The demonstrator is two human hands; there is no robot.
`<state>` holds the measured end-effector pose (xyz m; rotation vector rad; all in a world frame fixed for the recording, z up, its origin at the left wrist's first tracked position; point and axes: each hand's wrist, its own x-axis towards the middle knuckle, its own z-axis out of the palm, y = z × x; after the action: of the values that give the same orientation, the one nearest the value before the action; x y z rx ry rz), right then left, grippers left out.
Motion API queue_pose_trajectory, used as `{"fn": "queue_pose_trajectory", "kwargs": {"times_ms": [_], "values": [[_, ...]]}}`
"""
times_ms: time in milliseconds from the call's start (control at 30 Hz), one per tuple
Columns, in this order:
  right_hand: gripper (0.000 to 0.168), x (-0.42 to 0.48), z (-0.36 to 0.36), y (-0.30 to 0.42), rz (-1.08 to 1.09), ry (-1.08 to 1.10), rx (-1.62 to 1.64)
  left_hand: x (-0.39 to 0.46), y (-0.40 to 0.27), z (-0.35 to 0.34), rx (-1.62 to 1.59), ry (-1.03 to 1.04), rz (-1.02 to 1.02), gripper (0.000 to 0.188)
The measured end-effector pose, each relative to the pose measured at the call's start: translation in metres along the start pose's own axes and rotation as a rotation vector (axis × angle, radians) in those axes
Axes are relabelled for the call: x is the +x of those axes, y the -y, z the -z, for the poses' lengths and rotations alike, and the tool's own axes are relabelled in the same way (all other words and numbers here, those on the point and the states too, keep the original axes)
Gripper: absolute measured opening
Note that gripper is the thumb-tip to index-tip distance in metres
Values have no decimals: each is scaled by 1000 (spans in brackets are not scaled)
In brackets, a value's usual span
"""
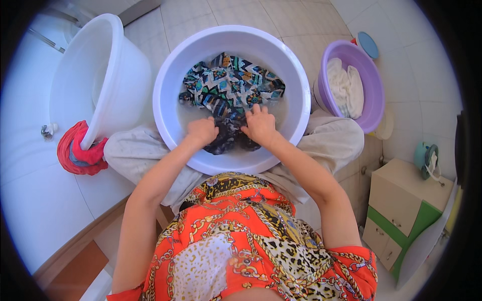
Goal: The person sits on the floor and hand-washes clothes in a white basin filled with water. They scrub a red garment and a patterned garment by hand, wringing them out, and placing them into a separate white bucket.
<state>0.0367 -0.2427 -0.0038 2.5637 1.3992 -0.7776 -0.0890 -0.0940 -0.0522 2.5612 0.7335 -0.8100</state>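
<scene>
Before me a round white plastic basin (171,64) holds cloudy water and a wet garment (231,81) with a zigzag print in black, white, teal and orange. Its darker, soaked part (222,141) bunches up at the near side. My left hand (203,131) is closed on this dark cloth, its fingers curled and partly hidden. Just to the right, my right hand (260,125) lies on the same fabric with its fingers spread and thumb pointing left. The basin sits between my knees.
A large white tub (131,75) stands at left, a red cloth (81,150) hanging over its rim. At right is a purple basin (376,94) with white cloth (344,88) inside. A beige and green cabinet (397,195) stands near the wall, a teal item (425,158) on top.
</scene>
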Motion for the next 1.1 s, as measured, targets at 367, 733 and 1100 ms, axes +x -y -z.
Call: {"fn": "queue_pose_trajectory", "kwargs": {"times_ms": [367, 733, 1100], "values": [[69, -5, -35, 1, 331, 318, -85, -30, -19, -43, 86, -238, -273, 50], [55, 119, -12, -7, -104, -801, 611, 90, 5, 26, -934, -634, 402, 90], [20, 59, 32, 72, 632, -982, 618, 48, -10, 57, -2295, 79, -612, 52]]}}
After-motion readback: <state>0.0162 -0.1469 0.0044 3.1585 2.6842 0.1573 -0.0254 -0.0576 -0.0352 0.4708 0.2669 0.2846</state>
